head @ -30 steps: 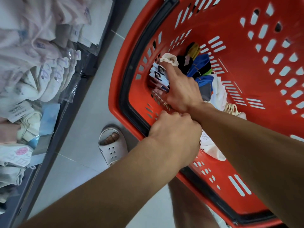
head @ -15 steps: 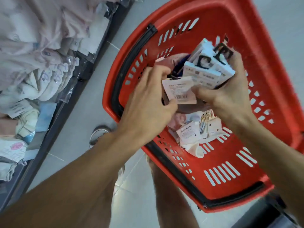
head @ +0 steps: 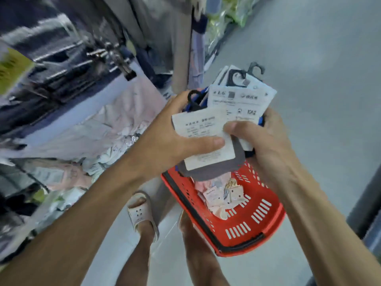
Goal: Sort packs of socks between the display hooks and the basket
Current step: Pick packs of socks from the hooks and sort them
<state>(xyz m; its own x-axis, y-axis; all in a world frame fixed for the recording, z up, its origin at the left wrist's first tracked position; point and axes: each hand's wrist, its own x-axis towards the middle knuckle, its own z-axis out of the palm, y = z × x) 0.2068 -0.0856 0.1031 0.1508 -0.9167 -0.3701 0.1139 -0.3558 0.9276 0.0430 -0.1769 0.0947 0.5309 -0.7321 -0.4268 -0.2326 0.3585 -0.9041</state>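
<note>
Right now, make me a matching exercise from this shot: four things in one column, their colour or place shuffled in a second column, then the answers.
1. bundle of sock packs
2. basket
3. slipper
4. pink socks

A. red
B. on a foot
C. lying in the basket
D. held between the left hand and the right hand

Pairs: 1-D, 2-A, 3-B, 4-C.
</note>
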